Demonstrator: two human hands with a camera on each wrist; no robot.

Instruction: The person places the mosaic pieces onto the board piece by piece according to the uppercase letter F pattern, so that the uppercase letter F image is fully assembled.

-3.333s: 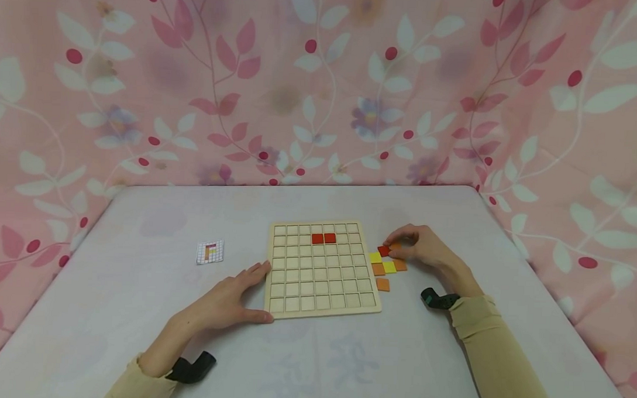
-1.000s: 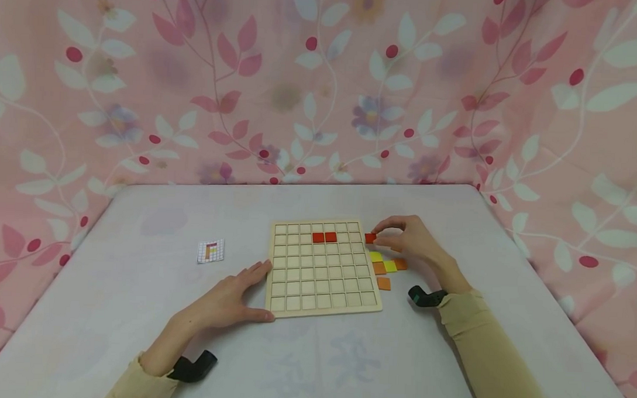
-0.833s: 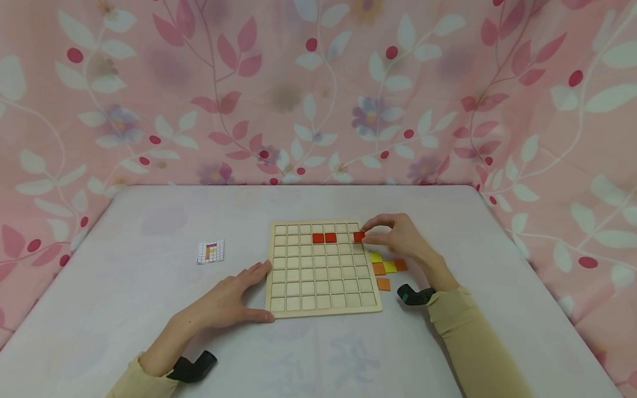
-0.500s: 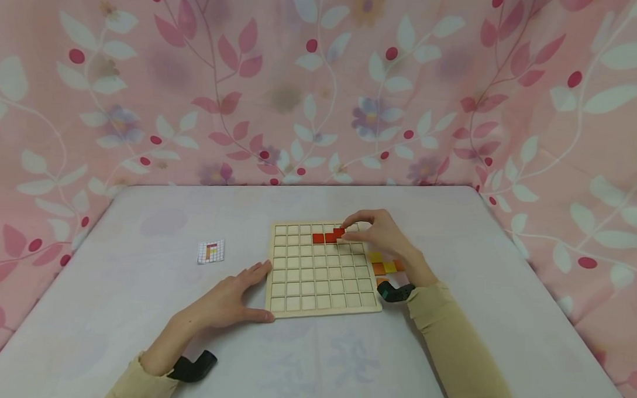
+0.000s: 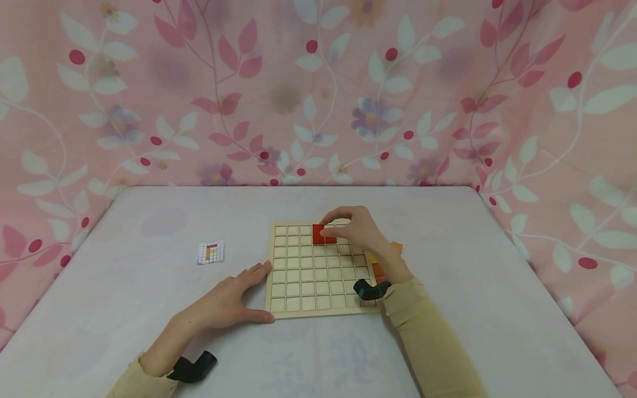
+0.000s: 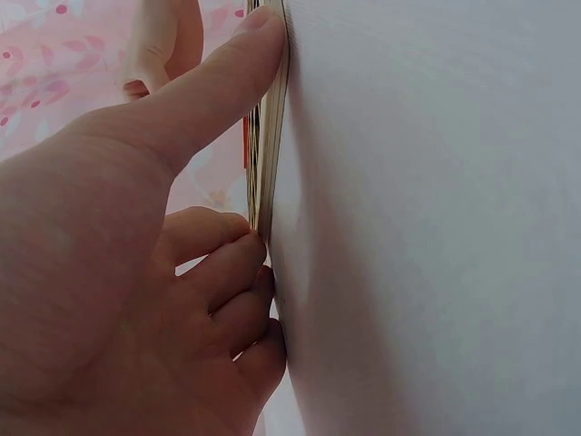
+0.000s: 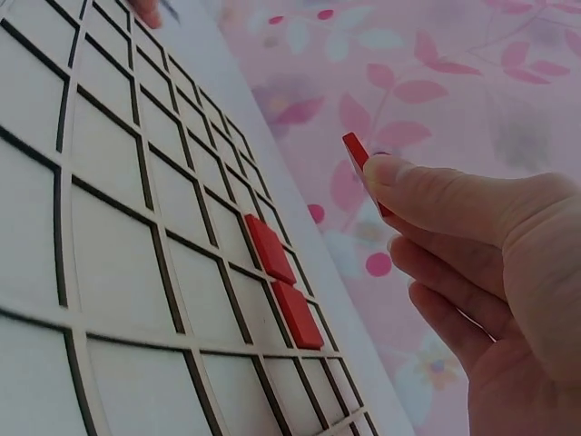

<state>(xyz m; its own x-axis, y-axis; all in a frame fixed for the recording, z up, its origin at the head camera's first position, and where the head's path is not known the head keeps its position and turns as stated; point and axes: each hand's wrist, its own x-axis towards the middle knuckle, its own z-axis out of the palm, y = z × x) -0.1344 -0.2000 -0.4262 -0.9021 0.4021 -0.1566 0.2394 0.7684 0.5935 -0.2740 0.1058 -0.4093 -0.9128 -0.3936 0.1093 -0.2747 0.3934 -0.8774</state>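
Pink floral cloth hangs behind a white-covered table. Held red tile: at the second seated tile's upper right half a second ago, now further left, at the far side of the board, overlapping the seated red pair from the head view. Right hand clamps it between thumb and fingers. Left hand unchanged: thumb spread well apart from fingers, both touching the board's left edge. Held tile is thin, flat, plain red, same colour as the seated pair; seen nearly edge-on and tilted from the right wrist, apart from the board. Seated two occupy neighbouring cells of the second row from the far edge. Right forearm partly hides the orange and yellow tiles.
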